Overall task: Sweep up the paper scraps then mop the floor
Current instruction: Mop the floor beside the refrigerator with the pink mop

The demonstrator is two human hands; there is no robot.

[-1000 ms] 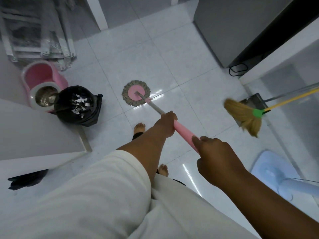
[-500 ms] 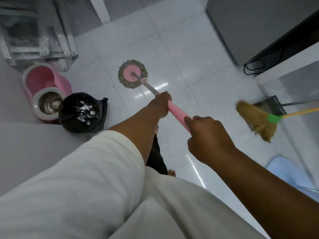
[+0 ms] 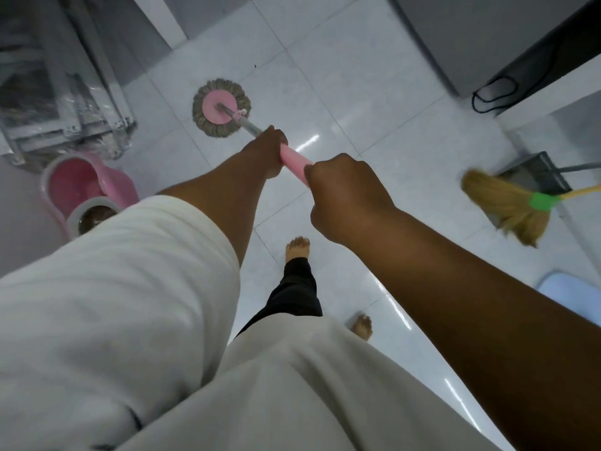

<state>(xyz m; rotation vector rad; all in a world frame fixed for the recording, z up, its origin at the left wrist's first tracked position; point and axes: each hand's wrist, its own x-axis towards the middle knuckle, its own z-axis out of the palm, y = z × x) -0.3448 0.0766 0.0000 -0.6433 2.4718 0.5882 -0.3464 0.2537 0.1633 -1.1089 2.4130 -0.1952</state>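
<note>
We are standing barefoot on the glossy white tiled floor [image 3: 374, 92]. The pink bucket [image 3: 74, 183] is sitting at our left, partly hidden by our white sleeve [image 3: 130, 288]. The straw broom [image 3: 507, 203] is resting at the right, just beside the grey dustpan [image 3: 536, 174]. The mop [image 3: 221, 107] is lying with its round head flat on the tiles ahead of us. Both hands are curling round its pink handle, the left hand [image 3: 266, 148] nearer the head and the right hand [image 3: 344, 196] just behind.

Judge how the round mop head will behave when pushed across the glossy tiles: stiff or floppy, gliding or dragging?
The mop head has a stringy fringe that probably flops and splays; its pink centre looks rigid. On the glossy tiles it likely glides easily. Its straight handle seems stiff.
</note>
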